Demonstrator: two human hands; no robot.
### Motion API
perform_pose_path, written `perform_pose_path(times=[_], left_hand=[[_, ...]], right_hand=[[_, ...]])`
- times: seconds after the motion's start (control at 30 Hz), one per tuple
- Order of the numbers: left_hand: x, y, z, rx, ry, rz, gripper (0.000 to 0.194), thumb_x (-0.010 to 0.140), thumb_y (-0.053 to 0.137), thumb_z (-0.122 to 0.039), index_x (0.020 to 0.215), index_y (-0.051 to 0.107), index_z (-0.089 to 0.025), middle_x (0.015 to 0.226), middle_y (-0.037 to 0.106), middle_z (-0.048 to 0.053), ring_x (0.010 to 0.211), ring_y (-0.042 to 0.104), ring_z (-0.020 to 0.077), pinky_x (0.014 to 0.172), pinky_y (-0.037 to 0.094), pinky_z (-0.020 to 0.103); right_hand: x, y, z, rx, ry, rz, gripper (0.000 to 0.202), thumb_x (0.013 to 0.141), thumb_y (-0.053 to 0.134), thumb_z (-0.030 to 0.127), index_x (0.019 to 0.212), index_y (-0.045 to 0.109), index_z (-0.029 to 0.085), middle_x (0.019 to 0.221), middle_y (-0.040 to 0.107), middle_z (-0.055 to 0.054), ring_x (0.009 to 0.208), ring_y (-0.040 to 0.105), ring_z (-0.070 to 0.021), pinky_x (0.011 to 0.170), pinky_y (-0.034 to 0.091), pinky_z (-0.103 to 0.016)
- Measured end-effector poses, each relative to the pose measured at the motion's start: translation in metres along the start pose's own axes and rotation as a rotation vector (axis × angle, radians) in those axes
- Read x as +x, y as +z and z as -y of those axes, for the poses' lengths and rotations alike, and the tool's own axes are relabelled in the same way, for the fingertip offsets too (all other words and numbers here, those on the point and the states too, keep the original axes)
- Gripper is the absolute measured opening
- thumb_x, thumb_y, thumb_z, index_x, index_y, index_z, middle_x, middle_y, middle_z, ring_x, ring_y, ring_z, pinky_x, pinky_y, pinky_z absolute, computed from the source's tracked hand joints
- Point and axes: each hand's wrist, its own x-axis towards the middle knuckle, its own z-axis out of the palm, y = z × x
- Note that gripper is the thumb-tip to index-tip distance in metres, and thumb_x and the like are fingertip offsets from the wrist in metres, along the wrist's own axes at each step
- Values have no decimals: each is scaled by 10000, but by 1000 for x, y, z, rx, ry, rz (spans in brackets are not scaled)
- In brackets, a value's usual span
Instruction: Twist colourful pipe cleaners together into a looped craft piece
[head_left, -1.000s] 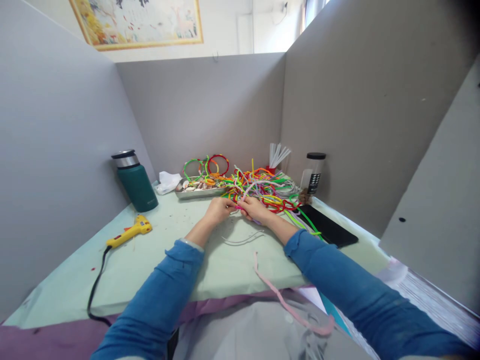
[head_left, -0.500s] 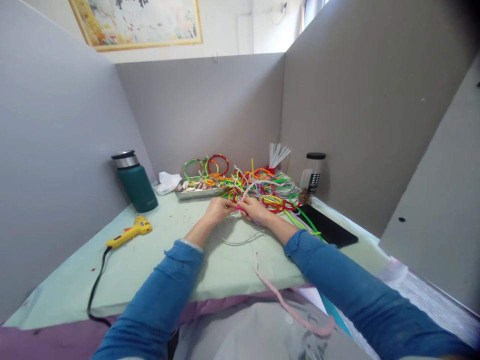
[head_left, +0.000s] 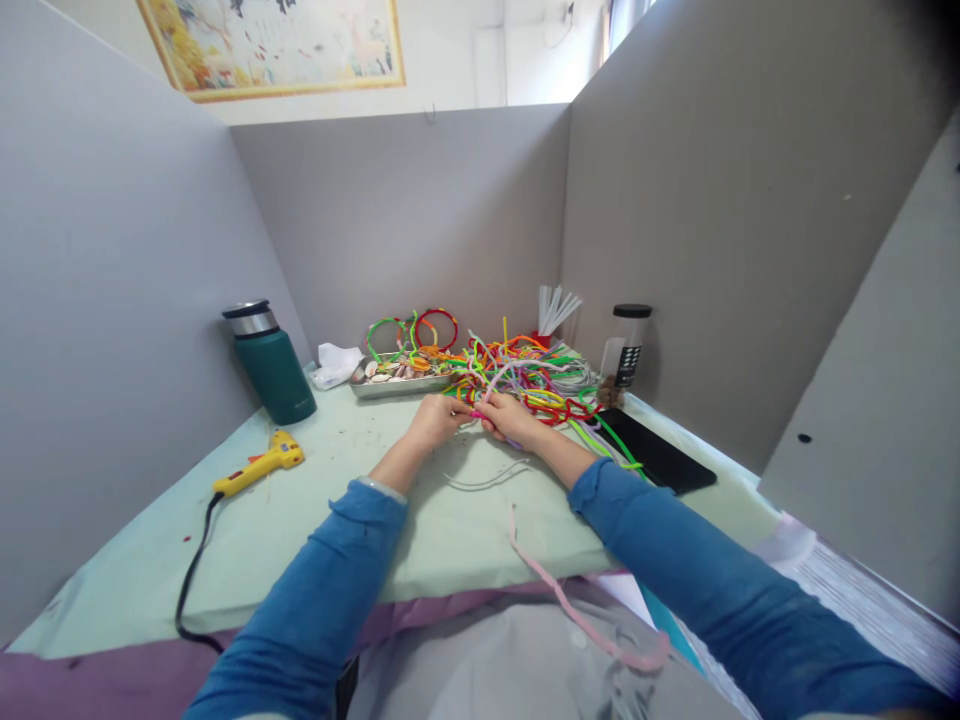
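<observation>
Close together above the table's middle, my left hand [head_left: 435, 420] and my right hand [head_left: 508, 418] both pinch pipe cleaners. A short bit of bright pink pipe cleaner [head_left: 475, 413] shows between the fingertips. From the right hand a pale pink length rises, and a lilac end shows beneath the palm; how they join is hidden by the fingers. Just behind the hands spreads a tangled heap of coloured pipe cleaners [head_left: 555, 372]. Below them two thin grey strands [head_left: 487, 484] lie on the cloth. A loose pink pipe cleaner [head_left: 555, 588] hangs over the front edge onto my lap.
At left are a yellow glue gun [head_left: 259, 468] with a black cord and a green bottle [head_left: 274, 370]. A metal tray [head_left: 401, 388] of shells, with wrapped rings, stands behind. To the right are a black phone-like slab [head_left: 660, 455] and a clear black-lidded container [head_left: 628, 345]. Grey partitions enclose the table.
</observation>
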Motion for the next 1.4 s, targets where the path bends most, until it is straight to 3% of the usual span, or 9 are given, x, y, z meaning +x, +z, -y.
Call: perform_pose_path(times=[0.33, 0.5, 0.77, 1.0, 1.4], left_hand=[[0, 0, -1, 4, -8, 23, 245, 727, 608, -321, 857, 736, -157, 657, 683, 41, 592, 534, 115, 590, 366, 215], [2, 1, 3, 36, 37, 7, 236, 738, 602, -321, 864, 734, -172, 745, 702, 48, 628, 568, 127, 632, 387, 218], [-3, -2, -6, 361, 154, 37, 274, 826, 470, -300, 931, 709, -217, 916, 689, 75, 840, 606, 169, 718, 405, 226], [-7, -4, -23, 639, 193, 116, 273, 835, 419, -213, 900, 681, -172, 872, 657, 108, 832, 601, 204, 694, 416, 265], [-6, -2, -24, 692, 234, 165, 257, 805, 437, -148, 966, 637, -154, 901, 642, 101, 858, 589, 193, 696, 418, 253]], right_hand=[[-2, 0, 3, -17, 5, 3, 172, 825, 488, 307, 748, 452, 157, 423, 429, 82, 293, 310, -31, 304, 197, -148], [-3, 1, 4, -19, -8, -2, 158, 830, 473, 289, 745, 452, 157, 425, 432, 81, 288, 304, -31, 303, 193, -153], [-1, -1, 3, -29, 23, -8, 167, 835, 479, 287, 732, 442, 160, 420, 439, 80, 284, 310, -29, 296, 202, -149], [2, -4, 1, -22, 74, 10, 162, 841, 467, 250, 707, 435, 165, 418, 445, 76, 271, 334, -33, 278, 190, -154], [2, -5, 2, -22, 89, 49, 194, 841, 467, 244, 665, 437, 165, 375, 418, 76, 261, 320, -36, 275, 189, -163]])
